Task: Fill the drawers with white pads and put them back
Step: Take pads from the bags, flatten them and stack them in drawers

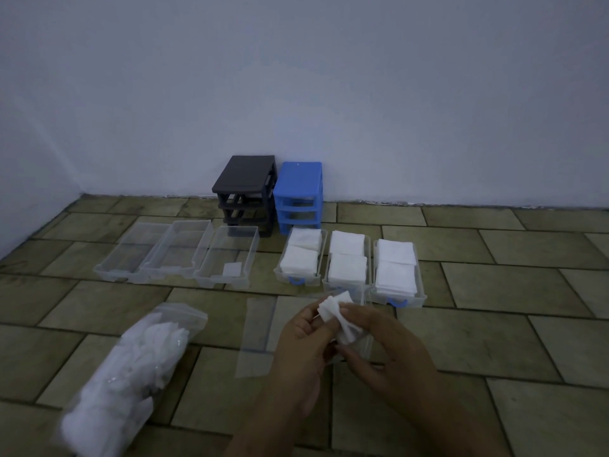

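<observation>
Six drawers; two racks; one bag.

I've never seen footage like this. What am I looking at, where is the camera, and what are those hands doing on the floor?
No robot here: a person wears a camera on the head, looking down at their own hands. The left hand and right hand together hold a few white pads. On the tiled floor lie three filled clear drawers, three nearly empty drawers, and a plastic bag of pads. By the wall stand a black frame and a blue frame.
</observation>
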